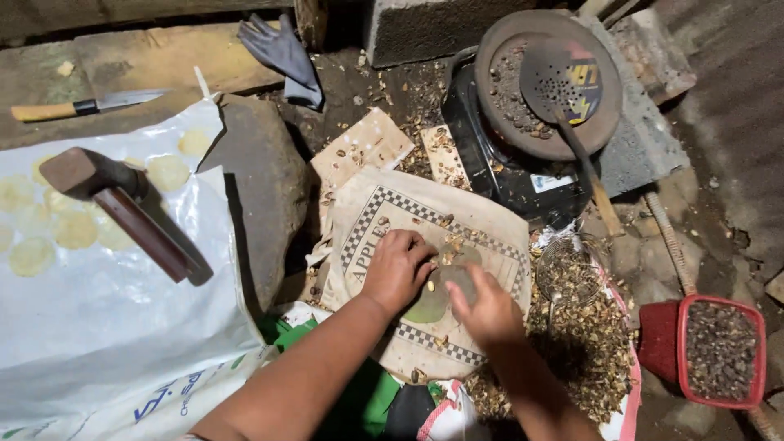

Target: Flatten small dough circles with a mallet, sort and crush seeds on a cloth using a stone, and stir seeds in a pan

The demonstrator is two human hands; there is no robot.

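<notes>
The left hand (398, 269) lies palm down, fingers loosely curled, on a cream cardboard sheet with a chequered border (367, 214), its fingertips touching a small pale kernel (430, 286). Just right of it, the right hand (487, 309) is half closed, its fingertips pinching the edge of a thin translucent greenish disc (445, 291) that lies flat on the cardboard between the two hands.

By the look of it, the step in hand is working the disc at the cardboard: lifting or peeling it free. That calls for a light, even pull, since so thin a piece would likely tear.

Far left of the left hand, a white plastic sack (106, 327) carries several pale round discs (75, 229) laid out flat, with a dark wooden mallet (122, 204) resting on them. Right of the right hand sit a heap of brown husks (584, 347), a wire sieve (569, 273) and a red scoop of dark seeds (719, 349). Beyond both hands, a round dark pan (500, 49) with a perforated ladle (563, 77) sits on a black stove (490, 159).
</notes>
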